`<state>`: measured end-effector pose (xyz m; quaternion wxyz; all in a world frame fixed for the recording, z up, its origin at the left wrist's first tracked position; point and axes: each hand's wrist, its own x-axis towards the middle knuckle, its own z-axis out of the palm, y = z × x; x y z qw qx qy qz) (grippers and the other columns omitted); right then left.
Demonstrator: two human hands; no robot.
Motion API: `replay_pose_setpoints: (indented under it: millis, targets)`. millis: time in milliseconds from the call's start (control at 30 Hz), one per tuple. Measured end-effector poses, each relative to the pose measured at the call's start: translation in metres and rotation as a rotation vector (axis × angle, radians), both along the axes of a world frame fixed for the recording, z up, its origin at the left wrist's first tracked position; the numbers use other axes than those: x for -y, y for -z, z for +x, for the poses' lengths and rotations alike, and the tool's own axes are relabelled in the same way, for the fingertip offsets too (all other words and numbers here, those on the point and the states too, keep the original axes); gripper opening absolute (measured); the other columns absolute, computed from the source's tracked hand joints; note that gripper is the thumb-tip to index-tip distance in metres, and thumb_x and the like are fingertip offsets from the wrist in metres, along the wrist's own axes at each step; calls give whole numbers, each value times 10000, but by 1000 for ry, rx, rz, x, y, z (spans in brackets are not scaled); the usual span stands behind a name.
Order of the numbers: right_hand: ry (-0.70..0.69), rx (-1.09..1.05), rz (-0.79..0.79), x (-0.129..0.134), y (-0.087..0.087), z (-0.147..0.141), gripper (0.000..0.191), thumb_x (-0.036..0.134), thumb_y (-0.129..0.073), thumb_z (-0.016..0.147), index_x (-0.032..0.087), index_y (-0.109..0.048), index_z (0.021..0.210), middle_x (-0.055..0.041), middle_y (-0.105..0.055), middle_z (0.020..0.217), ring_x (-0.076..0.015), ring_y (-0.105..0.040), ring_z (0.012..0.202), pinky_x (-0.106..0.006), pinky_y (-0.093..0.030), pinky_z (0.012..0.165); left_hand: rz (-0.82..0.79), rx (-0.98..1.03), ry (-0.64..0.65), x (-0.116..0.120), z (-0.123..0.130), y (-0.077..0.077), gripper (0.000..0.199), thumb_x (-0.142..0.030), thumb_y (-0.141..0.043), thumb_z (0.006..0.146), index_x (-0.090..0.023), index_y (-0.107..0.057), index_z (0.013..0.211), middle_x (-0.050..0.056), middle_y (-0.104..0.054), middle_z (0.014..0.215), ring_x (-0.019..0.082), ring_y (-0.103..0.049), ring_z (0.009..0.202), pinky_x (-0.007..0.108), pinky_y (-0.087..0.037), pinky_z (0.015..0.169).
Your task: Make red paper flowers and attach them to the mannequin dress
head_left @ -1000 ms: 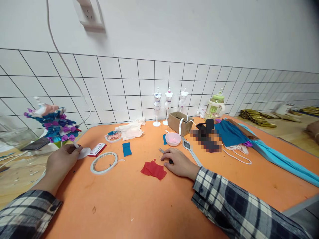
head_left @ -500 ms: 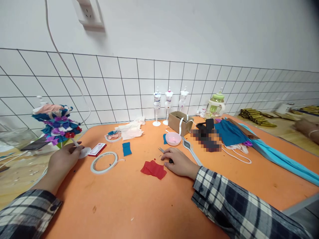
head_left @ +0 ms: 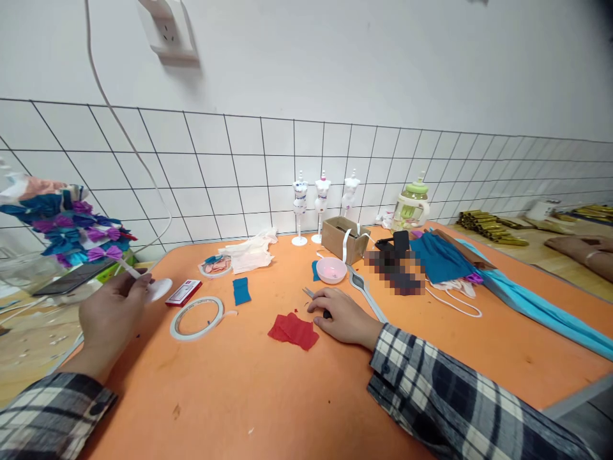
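My left hand grips the white stand of a small mannequin dressed in ruffled blue, purple and peach fabric. The mannequin leans to the left, its round base tilted off the table. On the orange table, my right hand is closed around small scissors, whose blades point away to the left. Red fabric pieces lie just left of that hand. Between my hands are a roll of white tape, a blue fabric piece and a red and white box.
Three bare-armed white mannequins stand at the back beside a cardboard box. A pink bowl, green-lidded bottle and blue fabric lie rightward. Another person's hand rests at the far right.
My left hand has tipped the dressed mannequin to the left and lifted the edge of its base. My right hand stays with the scissors.
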<state>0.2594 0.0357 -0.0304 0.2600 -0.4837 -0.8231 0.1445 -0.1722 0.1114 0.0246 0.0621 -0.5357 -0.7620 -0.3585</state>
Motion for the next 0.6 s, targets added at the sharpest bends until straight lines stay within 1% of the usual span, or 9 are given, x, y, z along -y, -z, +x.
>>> replay_pose_setpoints:
  millis: [67,133,233,300,433,600]
  targets:
    - [1,-2,-6,0,0,0,215,202,-637,837,235,-701,1039,-61,-617,1190,-240,-571,1128,-417,-426,1017,40,53,72,5,15,0,414,-483,-490,894,-227,-680,1159,31,-752,980,234,-665,873,252,-420,642]
    - [-1,-3,-11,0,-1,-1,212,210,-639,840,235,-699,1042,-62,-616,1189,-243,-570,1127,-418,-427,1014,43,105,164,10,34,3,389,-446,-521,873,-227,-682,1152,27,-758,1033,222,-685,921,253,-463,702]
    - [1,0,-12,1,-3,-1,215,211,-645,837,234,-696,1045,-63,-616,1185,-243,-570,1124,-415,-428,1007,1,142,266,18,67,8,382,-503,-549,840,-251,-714,1075,10,-777,960,242,-692,917,273,-483,712]
    - [4,1,-27,2,-6,-2,225,208,-649,832,235,-695,1050,-62,-614,1185,-244,-569,1124,-414,-431,999,-33,158,322,20,89,11,347,-490,-556,820,-254,-728,1007,6,-783,921,243,-698,890,274,-484,688]
    - [-3,-2,-69,2,-8,-2,242,217,-654,826,240,-697,1063,-61,-612,1188,-253,-562,1133,-420,-424,1001,-76,175,423,12,127,17,310,-478,-576,802,-252,-722,954,3,-776,833,228,-702,776,275,-476,640]
    - [7,-2,-24,0,-3,-5,265,220,-659,812,243,-696,1073,-61,-608,1203,-255,-553,1133,-415,-408,1000,-82,158,522,-8,167,18,329,-505,-576,809,-237,-709,945,13,-767,843,219,-688,768,269,-452,627]
